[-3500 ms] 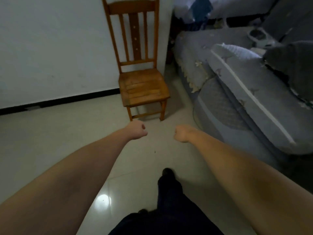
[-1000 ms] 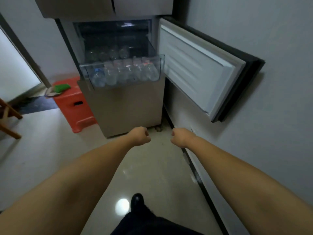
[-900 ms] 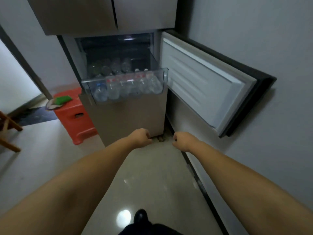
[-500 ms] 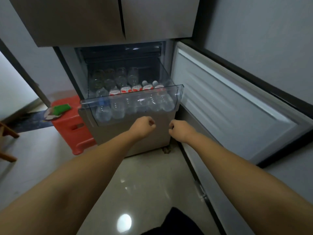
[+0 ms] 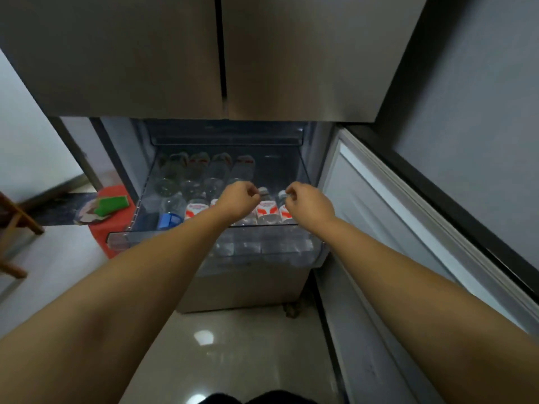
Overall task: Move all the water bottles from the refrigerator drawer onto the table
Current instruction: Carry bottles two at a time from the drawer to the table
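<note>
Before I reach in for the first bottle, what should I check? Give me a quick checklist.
1. Drawer pulled out: ok, the drawer sticks out past the fridge front.
2. Door clear: ok, the fridge door is swung open on the right.
3. Bottles reachable: ok, water bottles stand upright in the front row beneath the hands.
4. Hands free: ok, left hand and right hand are curled, holding nothing.
5. Grip on a bottle: not ok, neither hand wraps one yet.
6. Table: cannot tell, out of view.

Left hand [image 5: 237, 201] and right hand [image 5: 309, 202] have moved from below the clear plastic refrigerator drawer [image 5: 262, 246] to over its water bottles [image 5: 267, 209]
</note>
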`<move>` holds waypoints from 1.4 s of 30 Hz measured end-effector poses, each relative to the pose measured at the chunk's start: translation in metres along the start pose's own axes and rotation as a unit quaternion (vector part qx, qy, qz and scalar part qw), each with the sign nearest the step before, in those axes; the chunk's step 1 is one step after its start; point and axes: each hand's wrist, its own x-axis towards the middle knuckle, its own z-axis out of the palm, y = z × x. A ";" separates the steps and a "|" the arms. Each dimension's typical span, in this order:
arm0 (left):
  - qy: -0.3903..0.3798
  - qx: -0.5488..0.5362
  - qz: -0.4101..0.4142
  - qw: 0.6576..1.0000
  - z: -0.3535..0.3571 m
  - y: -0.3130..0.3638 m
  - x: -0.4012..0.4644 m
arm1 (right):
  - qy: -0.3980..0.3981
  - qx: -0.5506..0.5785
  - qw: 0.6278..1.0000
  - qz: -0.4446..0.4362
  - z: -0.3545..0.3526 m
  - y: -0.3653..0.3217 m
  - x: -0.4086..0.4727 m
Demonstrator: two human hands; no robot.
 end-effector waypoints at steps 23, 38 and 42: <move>-0.048 0.221 -0.144 0.963 -0.010 -0.097 0.202 | -0.174 0.198 0.948 0.179 0.095 -0.057 0.212; -0.094 0.241 -0.127 0.958 -0.001 -0.083 0.181 | -0.210 0.151 0.959 0.118 0.096 -0.064 0.195; -0.086 0.301 -0.187 0.931 0.005 -0.061 0.145 | -0.224 0.110 0.959 0.132 0.068 -0.053 0.155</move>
